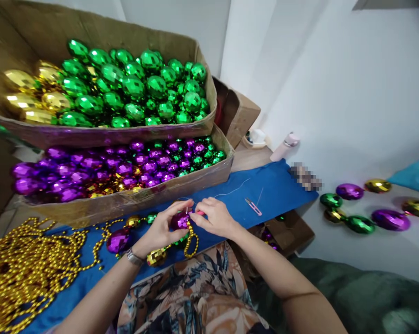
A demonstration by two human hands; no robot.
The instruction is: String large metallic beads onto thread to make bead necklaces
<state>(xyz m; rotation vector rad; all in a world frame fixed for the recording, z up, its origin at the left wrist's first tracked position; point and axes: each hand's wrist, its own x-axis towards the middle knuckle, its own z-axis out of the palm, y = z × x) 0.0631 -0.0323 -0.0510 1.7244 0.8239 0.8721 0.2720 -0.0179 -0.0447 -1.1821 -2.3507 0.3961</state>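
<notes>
My left hand (162,225) is closed around a shiny purple faceted bead (180,221). Against it, my right hand (214,218) pinches with its fingertips; a small pinkish-red bit (199,213) shows there, too little to name. A short loop of gold bead chain (191,243) hangs from the purple bead. Below my left hand lie a gold bead (156,256) and a partly hidden green bead (180,240). Another purple bead (118,240) rests left of my left wrist. A thin white thread (235,188) runs across the blue cloth beyond my right hand.
Cardboard boxes hold green and gold beads (133,86) and smaller purple ones (91,161). Gold bead chains (32,273) are heaped at left on the blue cloth (275,185). Pink thread snips (253,207) lie at right, near a pink bottle (286,146). A bead garland (360,224) hangs by the wall.
</notes>
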